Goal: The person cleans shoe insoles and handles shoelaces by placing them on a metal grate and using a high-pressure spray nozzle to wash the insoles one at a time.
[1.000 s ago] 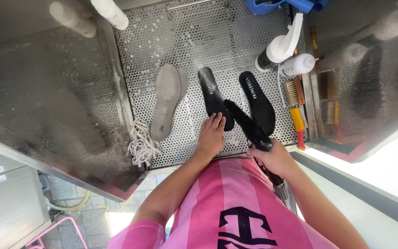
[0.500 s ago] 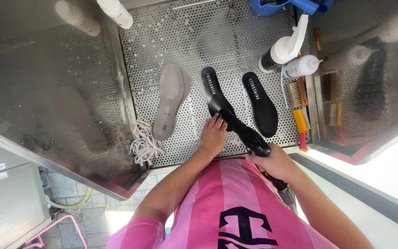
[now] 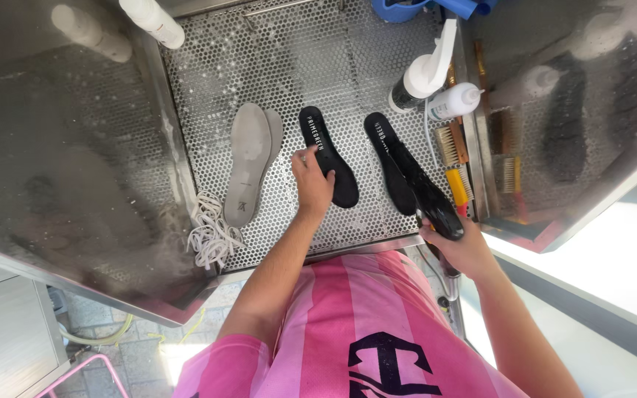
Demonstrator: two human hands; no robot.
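Your left hand (image 3: 312, 184) rests open, fingers pressing on a black insole (image 3: 329, 156) lying flat on the perforated tray (image 3: 289, 66). Your right hand (image 3: 460, 245) grips a black nozzle (image 3: 425, 193) over the second insole (image 3: 385, 151). Grey insoles (image 3: 248, 162) lie left.
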